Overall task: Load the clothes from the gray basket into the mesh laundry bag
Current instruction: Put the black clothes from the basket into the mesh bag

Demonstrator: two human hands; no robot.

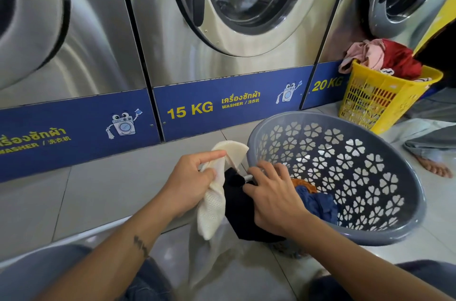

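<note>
The gray basket (385, 172) lies tipped toward me on the floor at the right, with blue (318, 202) and orange clothes (304, 183) low inside it. My left hand (190, 182) grips the cream mesh laundry bag (213, 207) by its opening, just left of the basket rim. My right hand (274, 199) presses down on a black garment (240, 212) that lies at the bag's mouth and over the basket's near rim. A small metal zipper pull shows between my hands.
Steel washers (234, 17) with a blue base strip stand close in front. A yellow basket (385, 98) heaped with red and pink clothes sits at the right. Another person's bare foot (434, 165) rests beyond the gray basket. My knees frame the bottom edge.
</note>
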